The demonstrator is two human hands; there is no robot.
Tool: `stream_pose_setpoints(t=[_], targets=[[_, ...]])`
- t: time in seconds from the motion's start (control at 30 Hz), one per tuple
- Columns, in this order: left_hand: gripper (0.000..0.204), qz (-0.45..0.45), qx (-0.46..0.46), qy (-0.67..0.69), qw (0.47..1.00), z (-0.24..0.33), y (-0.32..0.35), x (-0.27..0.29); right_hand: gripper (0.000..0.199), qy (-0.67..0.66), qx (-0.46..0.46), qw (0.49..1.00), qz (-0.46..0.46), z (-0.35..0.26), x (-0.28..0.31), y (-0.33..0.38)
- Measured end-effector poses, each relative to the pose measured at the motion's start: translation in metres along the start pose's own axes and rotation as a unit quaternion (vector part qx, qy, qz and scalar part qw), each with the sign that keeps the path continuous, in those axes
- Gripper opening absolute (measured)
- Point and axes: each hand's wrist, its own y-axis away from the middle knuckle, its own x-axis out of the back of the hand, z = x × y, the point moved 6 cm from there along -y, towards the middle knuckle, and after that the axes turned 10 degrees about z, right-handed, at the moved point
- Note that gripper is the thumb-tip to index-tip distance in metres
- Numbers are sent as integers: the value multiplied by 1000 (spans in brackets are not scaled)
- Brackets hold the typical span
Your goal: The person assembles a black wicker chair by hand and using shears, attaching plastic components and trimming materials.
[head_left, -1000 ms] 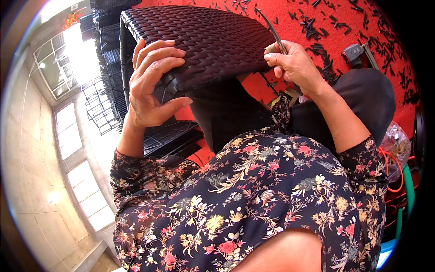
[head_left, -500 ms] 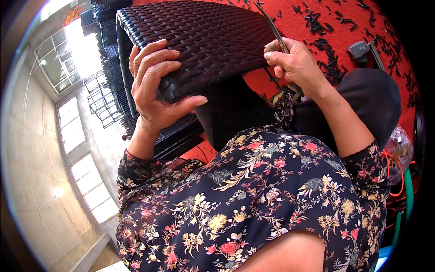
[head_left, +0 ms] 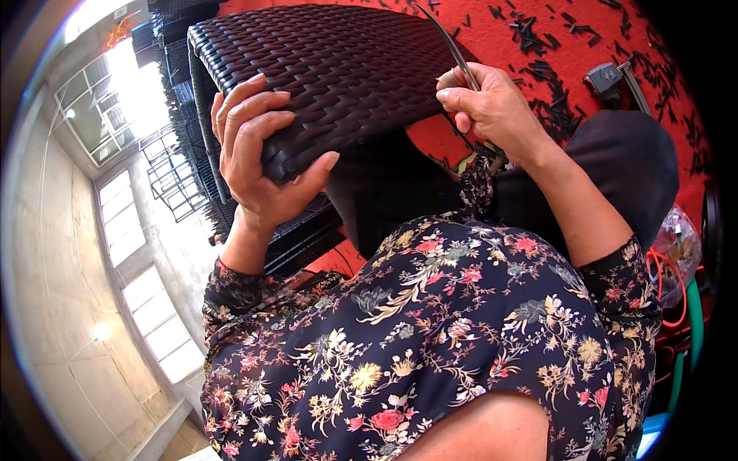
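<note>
A dark brown woven rattan-style furniture piece tilts across the upper middle. My left hand is wrapped round its near left corner, with the thumb below and the fingers over the top. To the right of the weave, my right hand pinches a thin, curved, greyish strip-like piece, narrow at its far end. That end reaches up along the far right edge of the weave. I cannot make out whether it is a metal tool or a weaving strip; its lower end is hidden in my fist.
Many short black offcuts litter the red floor covering. A grey and black tool-like object lies beyond my right knee. At the right are a clear plastic bag and a green hose. Black racks stand at the left.
Both hands have shifted slightly left, the woven piece and curved strip with them. Both grips look the same.
</note>
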Motion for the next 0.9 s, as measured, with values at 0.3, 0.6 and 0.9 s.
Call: stream_pose_setpoints(t=[0.3, 0.6, 0.9], targets=[[30, 34, 44, 9, 998, 4, -5, -1, 16, 19, 6, 1000, 6, -2, 1, 1], [38, 57, 75, 65, 993, -7, -4, 2, 14, 14, -10, 1000, 13, -4, 3, 0], [90, 108, 90, 148, 979, -12, 5, -13, 9, -2, -40, 999, 11, 0, 10, -7]])
